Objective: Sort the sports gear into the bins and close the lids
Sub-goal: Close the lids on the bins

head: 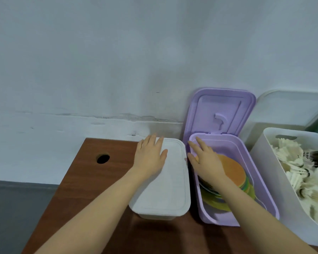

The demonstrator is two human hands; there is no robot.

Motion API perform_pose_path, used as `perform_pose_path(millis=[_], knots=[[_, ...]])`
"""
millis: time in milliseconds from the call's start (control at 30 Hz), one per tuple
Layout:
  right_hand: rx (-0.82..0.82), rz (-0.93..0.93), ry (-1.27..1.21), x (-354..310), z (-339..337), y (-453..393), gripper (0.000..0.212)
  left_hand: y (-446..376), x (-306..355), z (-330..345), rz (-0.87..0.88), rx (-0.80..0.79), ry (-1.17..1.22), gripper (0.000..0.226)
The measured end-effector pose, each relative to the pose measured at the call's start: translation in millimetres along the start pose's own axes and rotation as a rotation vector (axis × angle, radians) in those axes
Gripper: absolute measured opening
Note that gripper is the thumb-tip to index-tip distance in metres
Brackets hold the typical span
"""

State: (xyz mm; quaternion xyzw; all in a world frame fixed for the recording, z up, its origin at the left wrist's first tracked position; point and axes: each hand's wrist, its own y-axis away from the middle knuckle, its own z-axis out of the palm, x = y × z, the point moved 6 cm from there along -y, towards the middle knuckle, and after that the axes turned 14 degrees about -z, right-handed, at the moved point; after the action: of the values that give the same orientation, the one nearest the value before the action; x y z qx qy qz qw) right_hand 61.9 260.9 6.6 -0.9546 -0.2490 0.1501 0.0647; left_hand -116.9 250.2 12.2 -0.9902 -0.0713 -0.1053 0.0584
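From the head camera, the left hand [150,156] is lying flat with straight, relaxed fingers on the far end of the white bin's lid [165,177], pressing down and gripping nothing, and that lid is sitting level on its bin on the wooden table [77,180]. The right hand [204,159] is reaching, fingers spread and released, over the near left rim of the purple bin [233,178], which is standing just beside the white one with its purple lid [218,110] hinged up against the wall. Coloured flat discs [233,173] are lying stacked inside it. At the right, an open white basket [275,173] is holding shuttlecocks [297,169], its clear lid [286,109] leaning behind. The risk, as I judge it: the white lid may be seating only at the far end, leaving the near edge unlatched; and swinging the purple lid down while the right forearm is crossing the opening could catch the arm or fingers, or the tilted discs could be holding it ajar.
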Motion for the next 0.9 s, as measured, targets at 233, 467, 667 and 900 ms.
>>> perform_pose_path(millis=[233, 467, 667, 900], knots=[[0.241, -0.026, 0.087, 77.6, -74.6, -16.0, 0.048, -47.8, 86.9, -29.7, 0.094, 0.118, 0.016, 0.056], [0.351, -0.023, 0.119, 156.9, -120.5, -38.3, 0.067, -89.3, 149.2, -43.2, -0.007, 0.173, 0.051, 0.068], [0.383, -0.082, -0.058, 177.3, -107.7, -44.9, 0.071, -102.2, 156.9, -36.1, -0.111, 0.148, 0.134, 0.069], [0.416, -0.096, -0.288, 188.9, -107.0, -46.4, 0.078, -96.0, 164.4, -34.0, -0.165, 0.094, 0.435, 0.063]])
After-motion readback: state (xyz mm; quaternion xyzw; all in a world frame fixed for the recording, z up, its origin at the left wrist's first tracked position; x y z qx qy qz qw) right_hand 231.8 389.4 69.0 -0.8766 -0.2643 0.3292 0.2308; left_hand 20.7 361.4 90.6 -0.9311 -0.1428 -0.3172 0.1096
